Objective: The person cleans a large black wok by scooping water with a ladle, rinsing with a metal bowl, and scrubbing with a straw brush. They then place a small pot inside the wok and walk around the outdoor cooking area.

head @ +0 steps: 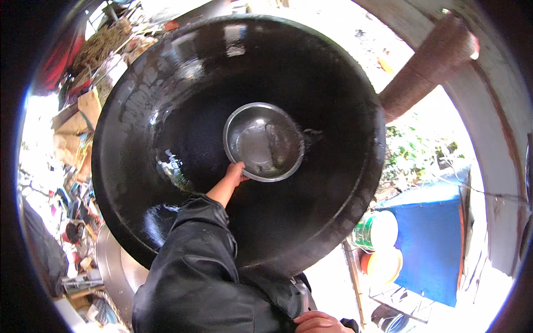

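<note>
My left hand point(236, 174) grips the near-left rim of a round stainless steel basin point(255, 143), thumb on top of the rim. The basin sits low inside a large round black vat point(125, 166), near its middle. Its inside looks wet, though I cannot tell how much liquid it holds. Glossy, wet reflections show on the vat's left wall. At the bottom edge of the view is my right hand point(318, 323), close to my body with fingers curled. The frame cuts it off, so whether it holds anything is hidden.
A thick brown pipe point(429, 68) slants beyond the vat's right rim. At right stand a green-and-white bucket point(364, 231), an orange bucket point(372, 266) and a blue sheet-covered block point(431, 245). A wide metal pan point(110, 254) sits lower left, beside piled clutter and cardboard point(77, 116).
</note>
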Tool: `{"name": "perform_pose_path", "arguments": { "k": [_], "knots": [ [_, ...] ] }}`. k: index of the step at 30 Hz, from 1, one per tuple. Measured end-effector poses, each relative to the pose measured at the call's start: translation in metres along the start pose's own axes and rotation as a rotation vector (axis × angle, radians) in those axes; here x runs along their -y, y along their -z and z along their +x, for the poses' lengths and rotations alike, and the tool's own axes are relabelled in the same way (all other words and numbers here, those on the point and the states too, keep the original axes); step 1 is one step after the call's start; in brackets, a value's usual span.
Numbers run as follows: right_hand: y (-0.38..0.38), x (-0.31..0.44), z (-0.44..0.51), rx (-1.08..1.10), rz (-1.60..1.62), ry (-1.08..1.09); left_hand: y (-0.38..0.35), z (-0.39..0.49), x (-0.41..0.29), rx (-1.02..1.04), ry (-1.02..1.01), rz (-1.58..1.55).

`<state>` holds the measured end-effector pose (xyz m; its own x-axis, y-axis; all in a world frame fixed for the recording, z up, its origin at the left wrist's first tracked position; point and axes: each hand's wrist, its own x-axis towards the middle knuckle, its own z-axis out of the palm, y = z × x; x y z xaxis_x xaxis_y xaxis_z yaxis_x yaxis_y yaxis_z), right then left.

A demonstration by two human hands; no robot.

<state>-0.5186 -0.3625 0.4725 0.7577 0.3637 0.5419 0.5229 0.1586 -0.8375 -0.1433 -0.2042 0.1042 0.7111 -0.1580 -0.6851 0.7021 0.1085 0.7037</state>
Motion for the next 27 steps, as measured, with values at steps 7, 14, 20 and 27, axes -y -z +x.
{"name": "perform_pose_path", "arguments": {
  "k": [7,14,20,27],
  "knots": [
    [-0.029,0.056,-0.056,-0.03,-0.112,0.057,-0.116,-0.134,-0.11,0.404,-0.233,0.012],
    [-0.071,0.105,-0.115,-0.118,-0.24,0.161,-0.218,-0.301,-0.108,0.546,-0.506,0.452],
    [-0.102,0.13,-0.159,-0.163,-0.272,0.212,-0.267,-0.352,-0.011,0.727,-1.114,0.743],
    [-0.107,0.135,-0.16,-0.183,-0.278,0.203,-0.29,-0.402,0.043,0.744,-1.354,0.803]
  ]
}}
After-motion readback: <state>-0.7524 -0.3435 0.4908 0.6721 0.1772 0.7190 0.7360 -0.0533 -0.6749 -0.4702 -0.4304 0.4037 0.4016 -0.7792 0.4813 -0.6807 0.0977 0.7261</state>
